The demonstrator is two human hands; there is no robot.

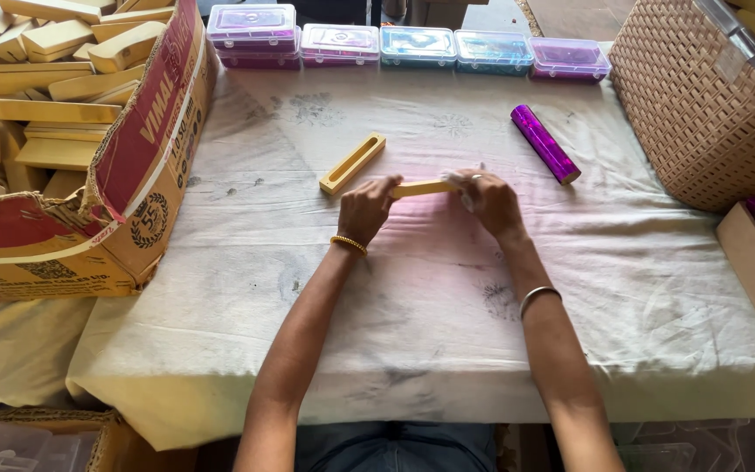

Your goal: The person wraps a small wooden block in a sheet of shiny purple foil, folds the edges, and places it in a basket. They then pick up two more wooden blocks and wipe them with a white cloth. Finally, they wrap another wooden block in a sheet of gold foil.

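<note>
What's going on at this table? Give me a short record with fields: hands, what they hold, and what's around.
left hand: left hand grips one end of a flat yellow wooden piece
right hand: right hand grips the other end, with something pale at the fingers, too small to tell
on cloth: slotted wooden block beside the left hand; shiny purple roll to the right
far edge: row of clear-lidded plastic boxes
left side: cardboard carton full of wooden pieces
right side: woven basket
</note>
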